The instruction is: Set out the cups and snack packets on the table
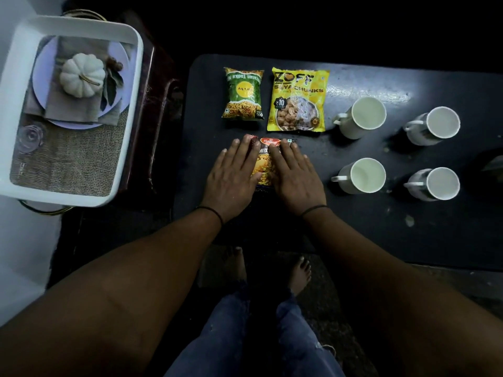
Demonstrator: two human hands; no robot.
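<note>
A dark table (381, 235) holds three snack packets. A green packet (243, 93) and a yellow soya chunks packet (298, 100) lie side by side at the far left. In front of them lies a red and orange mixture packet (265, 164). My left hand (232, 178) rests flat on its left edge and my right hand (295, 178) flat on its right edge, fingers stretched out and not curled around it. Several white cups stand upright in two rows on the right, among them one (364, 117) at the back and one (363, 175) in front.
A white tray (133, 104) stands to the left of the table, with a printed picture of a plate, napkin and white pumpkin (81, 74) inside. My bare feet (299, 273) stand on the floor by the table's near edge.
</note>
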